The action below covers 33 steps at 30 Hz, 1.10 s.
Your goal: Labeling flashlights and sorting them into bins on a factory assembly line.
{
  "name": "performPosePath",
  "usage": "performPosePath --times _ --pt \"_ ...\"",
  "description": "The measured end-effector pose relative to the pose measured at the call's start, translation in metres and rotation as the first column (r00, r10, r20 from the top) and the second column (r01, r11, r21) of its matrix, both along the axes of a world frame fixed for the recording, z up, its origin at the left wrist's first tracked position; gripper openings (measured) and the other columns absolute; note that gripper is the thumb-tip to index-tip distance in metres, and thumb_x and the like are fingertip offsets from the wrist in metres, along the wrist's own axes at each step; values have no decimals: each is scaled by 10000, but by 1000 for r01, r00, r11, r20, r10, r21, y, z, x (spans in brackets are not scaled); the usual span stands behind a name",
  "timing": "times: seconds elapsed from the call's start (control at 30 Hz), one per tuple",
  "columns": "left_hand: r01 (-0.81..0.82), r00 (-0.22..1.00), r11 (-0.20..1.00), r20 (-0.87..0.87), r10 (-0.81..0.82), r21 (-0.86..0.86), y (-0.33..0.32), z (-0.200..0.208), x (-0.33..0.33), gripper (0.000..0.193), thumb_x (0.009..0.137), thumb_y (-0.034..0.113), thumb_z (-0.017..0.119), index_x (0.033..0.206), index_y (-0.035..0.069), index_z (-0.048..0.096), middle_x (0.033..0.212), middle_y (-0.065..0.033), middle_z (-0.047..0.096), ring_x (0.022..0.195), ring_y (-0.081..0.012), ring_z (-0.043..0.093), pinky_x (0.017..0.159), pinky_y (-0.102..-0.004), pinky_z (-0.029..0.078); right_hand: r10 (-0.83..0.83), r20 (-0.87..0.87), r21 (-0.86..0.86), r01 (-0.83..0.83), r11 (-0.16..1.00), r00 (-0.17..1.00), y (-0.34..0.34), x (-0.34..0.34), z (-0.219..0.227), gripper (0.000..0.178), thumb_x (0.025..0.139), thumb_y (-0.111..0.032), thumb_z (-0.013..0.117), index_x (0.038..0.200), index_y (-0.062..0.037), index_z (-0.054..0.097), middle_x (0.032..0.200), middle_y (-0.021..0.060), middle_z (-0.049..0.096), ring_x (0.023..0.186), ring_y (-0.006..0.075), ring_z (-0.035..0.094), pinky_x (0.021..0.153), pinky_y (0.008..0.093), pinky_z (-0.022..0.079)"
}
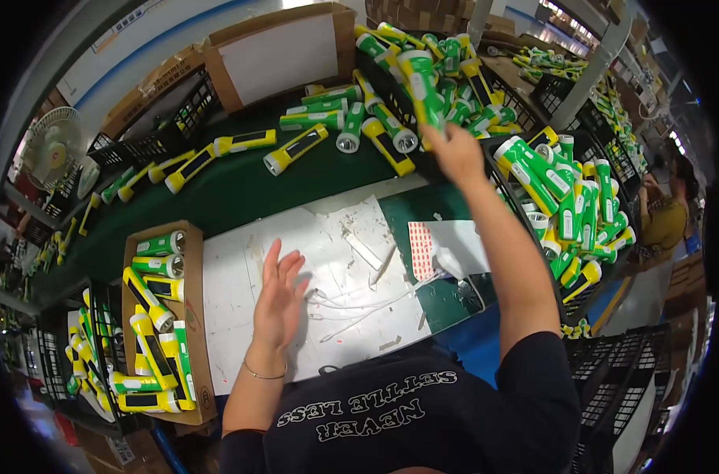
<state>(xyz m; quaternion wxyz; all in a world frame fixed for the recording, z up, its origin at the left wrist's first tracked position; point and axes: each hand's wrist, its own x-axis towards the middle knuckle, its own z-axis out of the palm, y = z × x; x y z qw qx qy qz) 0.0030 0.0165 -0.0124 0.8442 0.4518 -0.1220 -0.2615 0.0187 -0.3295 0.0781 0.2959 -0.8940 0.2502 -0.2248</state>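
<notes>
My right hand [456, 154] is stretched out toward the far side of the bench, its fingers wrapped round the lower end of a green and white flashlight [422, 83] with a yellowish rim. That flashlight stands out in front of a heap of other flashlights in a black crate. Over the white work sheet [241, 261] my left hand [279, 292] is raised with fingers apart and nothing in it. White charging cables [367, 304] with several plugs lie on the sheet, to the right of my left hand. Beside them is a small white strip [362, 250].
A cardboard box [195, 316] of flashlights stands at the left, with a black crate [106, 340] beyond it. Another full black crate [501, 186] is at my right. Loose flashlights line the green belt [241, 186]. A sticker sheet [420, 249] lies near the cables. A person [666, 209] sits far right.
</notes>
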Motion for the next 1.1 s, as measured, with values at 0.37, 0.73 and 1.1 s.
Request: performPosePath --times 0.37,0.73,1.1 --pt "-22 998 1000 -59 22 12 5 -1 8 438 927 325 440 1302 103 403 1211 -66 497 1118 -200 486 896 -360 424 -44 -150 -502 -38 864 988 -26 83 -13 422 788 -431 594 951 -43 575 926 150 626 862 347 615 700 444 496" --pt "35 996 997 -85 -30 65 2 -8 15 435 920 282 461 1298 77 399 1193 -72 506 1064 -190 524 877 -322 427 52 -511 -393 -288 873 858 26 55 -72 517 772 -312 575 1232 -109 452 845 131 658 796 285 659 636 381 514" --pt "-79 846 973 -532 -49 -216 -66 -3 22 428 924 429 456 1160 73 476 1017 -83 579 920 -194 575 855 -358 479 595 261 965 -220 -142 760 150 -87 -91 269 944 -224 469 1173 -84 447 755 33 576 431 52 383 407 189 306"
